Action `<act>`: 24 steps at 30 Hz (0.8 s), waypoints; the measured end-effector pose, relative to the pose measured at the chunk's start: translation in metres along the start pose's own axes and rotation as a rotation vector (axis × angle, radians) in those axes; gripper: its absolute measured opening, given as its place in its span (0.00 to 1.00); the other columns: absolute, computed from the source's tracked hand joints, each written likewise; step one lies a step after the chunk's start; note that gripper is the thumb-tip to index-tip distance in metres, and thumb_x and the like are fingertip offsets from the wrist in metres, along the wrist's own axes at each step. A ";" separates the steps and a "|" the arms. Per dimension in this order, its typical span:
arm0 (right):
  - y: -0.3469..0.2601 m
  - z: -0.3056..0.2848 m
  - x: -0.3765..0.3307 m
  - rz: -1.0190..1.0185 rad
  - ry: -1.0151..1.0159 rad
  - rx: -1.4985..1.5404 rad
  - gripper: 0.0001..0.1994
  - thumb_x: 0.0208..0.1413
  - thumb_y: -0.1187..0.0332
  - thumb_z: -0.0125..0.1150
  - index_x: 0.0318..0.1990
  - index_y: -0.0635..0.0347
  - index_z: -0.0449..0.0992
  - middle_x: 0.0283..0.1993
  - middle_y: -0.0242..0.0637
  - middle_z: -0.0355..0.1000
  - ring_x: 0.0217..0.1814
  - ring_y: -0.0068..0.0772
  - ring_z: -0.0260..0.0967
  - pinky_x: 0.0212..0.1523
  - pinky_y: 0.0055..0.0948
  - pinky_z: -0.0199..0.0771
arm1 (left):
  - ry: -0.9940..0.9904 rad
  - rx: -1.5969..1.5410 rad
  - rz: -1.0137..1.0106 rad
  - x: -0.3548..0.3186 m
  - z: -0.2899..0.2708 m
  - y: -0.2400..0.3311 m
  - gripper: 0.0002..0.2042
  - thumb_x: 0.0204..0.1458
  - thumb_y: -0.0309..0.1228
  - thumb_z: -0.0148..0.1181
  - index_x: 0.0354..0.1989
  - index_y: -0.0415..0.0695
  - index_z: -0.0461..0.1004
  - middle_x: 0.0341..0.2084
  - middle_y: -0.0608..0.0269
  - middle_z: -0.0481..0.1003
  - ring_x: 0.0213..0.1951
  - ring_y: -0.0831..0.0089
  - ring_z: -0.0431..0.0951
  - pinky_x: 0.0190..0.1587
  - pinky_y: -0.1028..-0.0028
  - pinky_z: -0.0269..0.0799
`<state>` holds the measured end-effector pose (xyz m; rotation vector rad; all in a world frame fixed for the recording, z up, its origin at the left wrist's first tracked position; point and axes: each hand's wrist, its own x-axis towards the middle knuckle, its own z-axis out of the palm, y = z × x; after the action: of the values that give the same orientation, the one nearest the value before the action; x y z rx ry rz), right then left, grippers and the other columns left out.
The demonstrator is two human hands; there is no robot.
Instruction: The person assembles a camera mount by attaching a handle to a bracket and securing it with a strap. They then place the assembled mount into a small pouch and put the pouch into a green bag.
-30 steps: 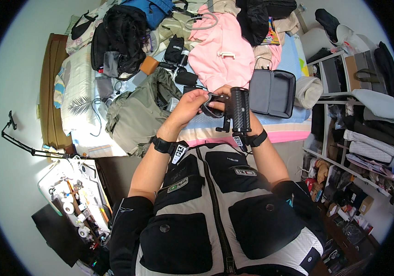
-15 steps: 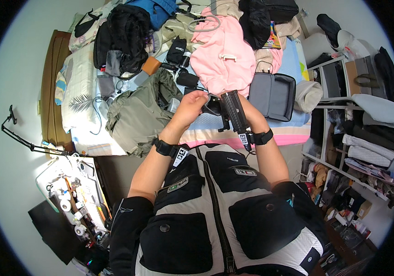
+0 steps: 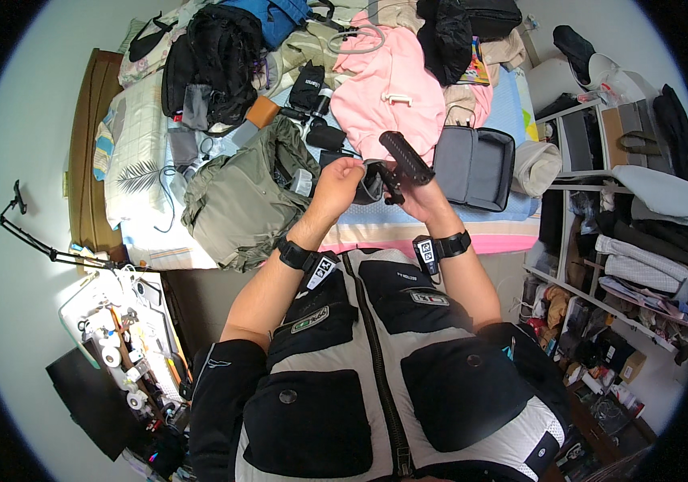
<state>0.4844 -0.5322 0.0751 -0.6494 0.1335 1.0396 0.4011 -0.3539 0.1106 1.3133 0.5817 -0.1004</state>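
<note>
Holding a black device from its lower right side, the right hand [image 3: 424,201] has the palm turned partly up, and some of its fingers are hidden behind the device. A textured black cylinder [image 3: 406,158] forms the upper part of this device and leans, its far end pointing to the left. The left hand [image 3: 337,189] is narrow – thumb and fingertips brought together at a dark grey band [image 3: 371,185] on the left side of the device. The device is in the air, between both hands, over the near part of the bed [image 3: 432,234], somewhat right of the middle of its near edge. Each wrist carries a black strap with a small patterned tag.

An open grey case [image 3: 472,167] lies right of the device, near the bed's near right corner, and a rolled whitish cloth [image 3: 538,166] is just beside it at the right edge. On the left of the hands, a crumpled olive bag or garment [image 3: 235,205] reaches to the near edge; I cannot tell which it is. Farther from the near edge is a pink garment [image 3: 384,80] with a small white thing [image 3: 397,99] on it. A black pouch [image 3: 308,87] and an orange-brown box [image 3: 263,111] lie to its left – then a black backpack [image 3: 214,68] toward the far left corner.
</note>
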 end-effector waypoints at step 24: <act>-0.022 0.036 -0.015 -0.147 0.208 -0.754 0.10 0.61 0.63 0.59 0.34 0.60 0.78 0.23 0.27 0.69 0.19 0.18 0.63 0.18 0.22 0.61 | -0.294 -0.020 0.189 -0.016 0.007 0.017 0.08 0.59 0.24 0.56 0.46 0.38 0.71 0.31 0.71 0.76 0.33 0.86 0.72 0.38 0.84 0.68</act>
<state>0.4877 -0.5312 0.1198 -1.4294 -0.1362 0.8644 0.3968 -0.3596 0.1337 1.2988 0.2072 -0.1287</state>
